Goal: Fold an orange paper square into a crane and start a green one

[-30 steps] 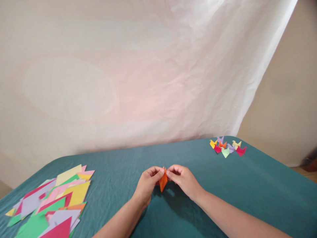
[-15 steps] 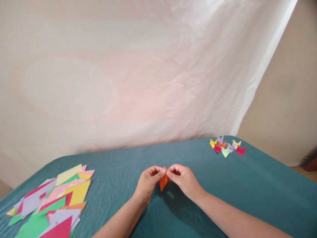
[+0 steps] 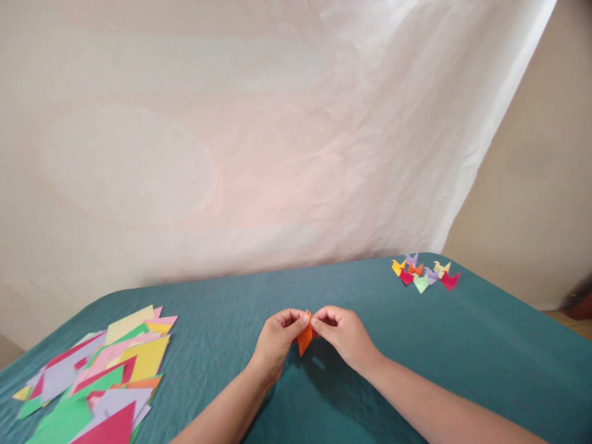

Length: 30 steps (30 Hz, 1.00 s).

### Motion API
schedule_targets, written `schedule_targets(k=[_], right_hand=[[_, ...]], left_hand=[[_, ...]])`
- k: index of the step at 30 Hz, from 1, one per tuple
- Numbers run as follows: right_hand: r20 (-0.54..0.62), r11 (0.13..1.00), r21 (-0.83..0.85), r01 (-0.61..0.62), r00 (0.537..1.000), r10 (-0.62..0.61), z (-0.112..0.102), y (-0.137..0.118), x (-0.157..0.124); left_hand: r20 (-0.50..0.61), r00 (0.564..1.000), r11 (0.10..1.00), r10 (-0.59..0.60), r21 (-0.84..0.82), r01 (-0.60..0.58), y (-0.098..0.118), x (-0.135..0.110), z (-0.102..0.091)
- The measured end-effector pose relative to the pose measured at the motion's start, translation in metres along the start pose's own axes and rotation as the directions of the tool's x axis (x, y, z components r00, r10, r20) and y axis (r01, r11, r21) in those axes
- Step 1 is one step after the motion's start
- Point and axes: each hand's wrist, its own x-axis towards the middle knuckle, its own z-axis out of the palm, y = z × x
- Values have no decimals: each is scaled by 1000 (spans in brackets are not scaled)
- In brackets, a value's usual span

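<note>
The left hand point(image 3: 274, 339) and right hand point(image 3: 346, 336) pinch a seemingly part-folded orange paper point(image 3: 304, 343) between them, apparently finished birds point(image 3: 420, 283) beyond the right, sheets point(image 3: 147, 359) left of both unfolded.

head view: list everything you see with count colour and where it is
folded paper: 1, orange, pinched between both hands
paper birds: 8 visible, mixed colours, far right of table
paper sheets: many overlapping, mixed colours, left of table
tablecloth: 1, dark teal, over the table
backdrop: 1, whitish pink, behind table
wall: 1, beige, right
dark object: 1, reddish brown, right edge, unclear
floor: 1 patch, brown, right edge
left hand: 1, lower centre
right hand: 1, lower centre
</note>
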Motion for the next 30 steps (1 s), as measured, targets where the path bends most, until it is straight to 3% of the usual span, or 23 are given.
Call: schedule_targets(k=[9,14,19,26,30], right_hand=[[40,1000,15,-14,999,13,-1,1,0],[72,1000,5,-10,997,10,1,-1,-2],[30,996,-75,37,999,-35,9,-3,-6],[-3,987,-144,75,997,-76,13,-5,-9],[10,976,-196,97,995,-97,9,-4,-7]], left_hand=[[-42,997,995,63,86,-59,-4,0,2],[-108,981,971,159,198,-136,-7,0,4],[-161,954,939,254,279,-203,-9,-3,8],[-188,947,945,259,253,-208,-9,-5,12],[-85,982,970,167,194,-148,-9,1,4]])
